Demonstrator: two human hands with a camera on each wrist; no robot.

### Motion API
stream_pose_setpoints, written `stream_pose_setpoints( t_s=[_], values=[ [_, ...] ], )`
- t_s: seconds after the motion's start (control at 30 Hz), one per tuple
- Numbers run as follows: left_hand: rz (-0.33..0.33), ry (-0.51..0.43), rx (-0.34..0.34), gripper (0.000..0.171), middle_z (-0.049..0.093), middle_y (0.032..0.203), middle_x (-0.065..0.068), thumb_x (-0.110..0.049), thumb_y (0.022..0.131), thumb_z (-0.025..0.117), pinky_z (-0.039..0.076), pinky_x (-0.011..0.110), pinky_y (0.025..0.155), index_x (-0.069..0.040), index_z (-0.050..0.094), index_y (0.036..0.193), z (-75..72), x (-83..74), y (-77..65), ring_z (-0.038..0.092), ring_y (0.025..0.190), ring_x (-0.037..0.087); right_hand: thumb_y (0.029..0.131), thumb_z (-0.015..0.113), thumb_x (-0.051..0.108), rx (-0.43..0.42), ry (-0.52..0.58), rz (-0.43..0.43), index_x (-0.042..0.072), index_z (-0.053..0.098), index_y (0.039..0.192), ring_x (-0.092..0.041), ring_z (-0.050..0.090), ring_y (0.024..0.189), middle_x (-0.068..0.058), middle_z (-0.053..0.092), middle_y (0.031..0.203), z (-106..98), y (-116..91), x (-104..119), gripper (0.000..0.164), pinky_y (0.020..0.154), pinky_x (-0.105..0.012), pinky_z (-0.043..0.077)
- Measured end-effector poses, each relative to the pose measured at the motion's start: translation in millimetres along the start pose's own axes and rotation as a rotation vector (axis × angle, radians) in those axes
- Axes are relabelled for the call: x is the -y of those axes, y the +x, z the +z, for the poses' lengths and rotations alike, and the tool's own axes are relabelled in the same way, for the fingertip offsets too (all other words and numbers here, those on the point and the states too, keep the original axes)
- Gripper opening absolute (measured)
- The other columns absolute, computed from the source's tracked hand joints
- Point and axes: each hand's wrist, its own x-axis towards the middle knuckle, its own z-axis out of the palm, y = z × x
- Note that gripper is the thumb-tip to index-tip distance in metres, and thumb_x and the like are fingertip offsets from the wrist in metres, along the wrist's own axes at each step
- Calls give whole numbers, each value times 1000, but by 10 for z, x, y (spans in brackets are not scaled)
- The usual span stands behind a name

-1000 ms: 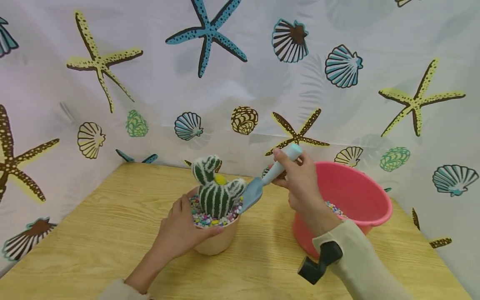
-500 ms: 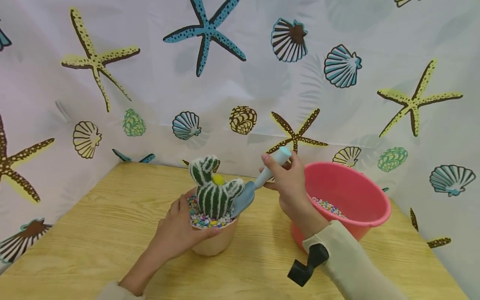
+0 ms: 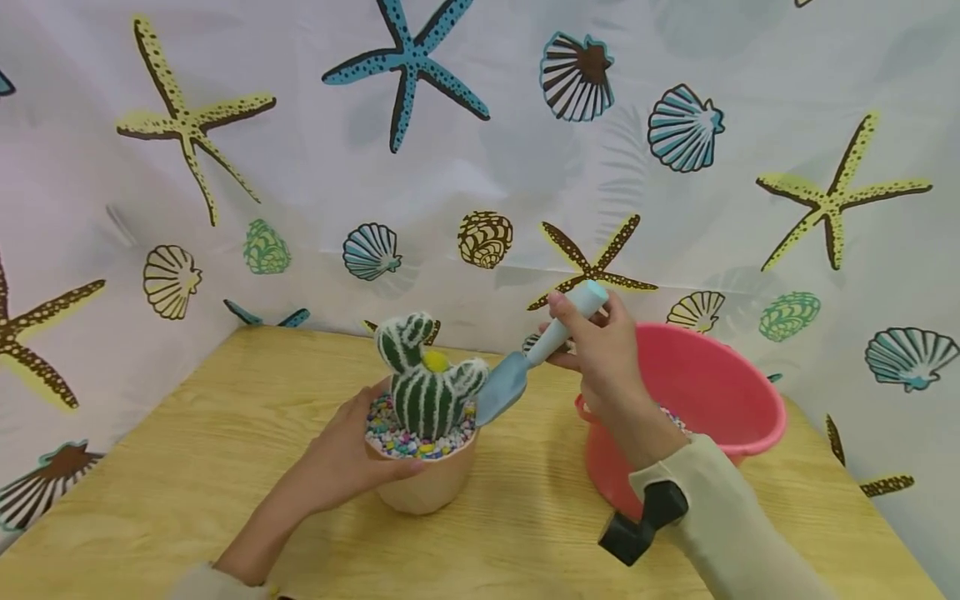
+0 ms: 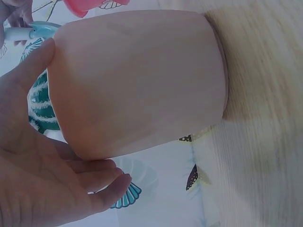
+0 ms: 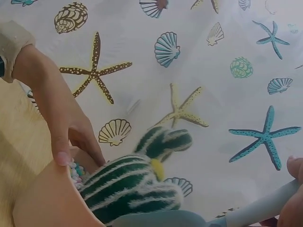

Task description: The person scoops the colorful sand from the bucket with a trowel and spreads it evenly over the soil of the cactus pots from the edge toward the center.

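A crocheted cactus [image 3: 427, 404], green with white fuzzy ribs and a yellow flower, stands upright in a peach-coloured flower pot [image 3: 429, 487]. Small multicoloured pebbles [image 3: 390, 437] surround its base. My left hand [image 3: 339, 454] holds the pot around its left side, thumb near the front rim; the left wrist view shows the fingers bent along the wall [image 4: 142, 80]. In my right hand [image 3: 611, 350] is the handle of a light-blue hand trowel [image 3: 504, 387], tilted down so its tip is right at the pot's right rim. The trowel's blade [image 5: 156, 218] overlaps the cactus's foot in the right wrist view.
A red bucket [image 3: 712, 392] stands to the right, partly behind my right forearm, with more pebbles [image 3: 675, 419] inside. Both stand on a wooden table [image 3: 247, 392]. A white cloth [image 3: 315, 183] printed with starfish and shells hangs behind and at the sides.
The trowel dipped left into the pot beside the cactus, then drew back up and right to the rim. My left hand slid slightly left on the pot, uncovering more pebbles.
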Motion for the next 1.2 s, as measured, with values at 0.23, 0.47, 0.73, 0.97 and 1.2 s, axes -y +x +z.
stream_pose_setpoints(
  t_s=[0.23,0.47,0.73,0.97,1.2],
  values=[
    [26,-7,15,109,28,147,31,-52,74,76,37,63,99,-1,17,150,-18,17,27,35,131,49,92,63,26,-31,1,-7,15,47,107,-14,69,83,-4,56,105,-222,34,134,24,77,-47,56],
    [9,-24,74,111,27,147,32,-51,75,76,37,61,101,2,14,150,-53,46,60,35,131,49,92,62,29,-43,47,-51,16,46,104,-13,68,83,-3,54,100,-513,42,267,24,76,-43,57],
    [4,14,82,112,30,147,33,-51,74,77,38,62,98,1,15,151,-64,29,95,35,130,51,90,61,34,-81,73,-109,13,45,110,-12,69,81,-5,53,101,-949,52,379,33,66,-33,59],
    [-13,16,74,112,30,147,33,-52,73,77,38,63,98,0,16,151,-74,39,80,35,130,52,88,62,34,-90,168,-129,14,42,111,-13,69,82,-5,55,101,-1341,68,414,36,65,-32,59],
    [-5,23,70,113,30,146,33,-54,73,77,39,63,97,-1,16,151,-60,20,82,36,129,52,85,66,33,-194,189,-142,14,44,112,-12,70,80,-6,51,104,-1699,60,398,41,60,-31,58]
  ],
)
